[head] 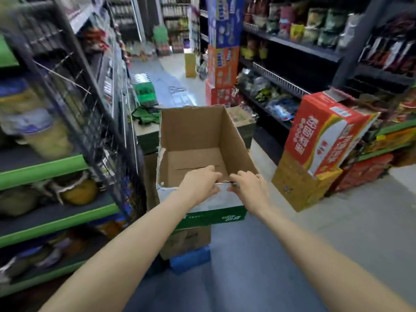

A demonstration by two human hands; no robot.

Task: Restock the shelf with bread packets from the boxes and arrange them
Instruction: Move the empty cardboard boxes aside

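- Gripping the near rim of the open cardboard box [198, 140] with my left hand [200, 181] and right hand [247, 185], fingers curled over its edge.
- Box is sitting atop stacked cartons [189, 239] in the aisle, beside the green-edged shelf [45, 167]; I am seeing no packets inside.

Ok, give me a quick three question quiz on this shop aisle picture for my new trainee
1. True or false: the open cardboard box holds bread packets.
2. Which hands grip the box's near edge? A) left hand only B) right hand only C) both
3. Fill in: the tilted red carton lies on a ____ carton.

Key: 1 false, it looks empty; 2 C; 3 yellow.
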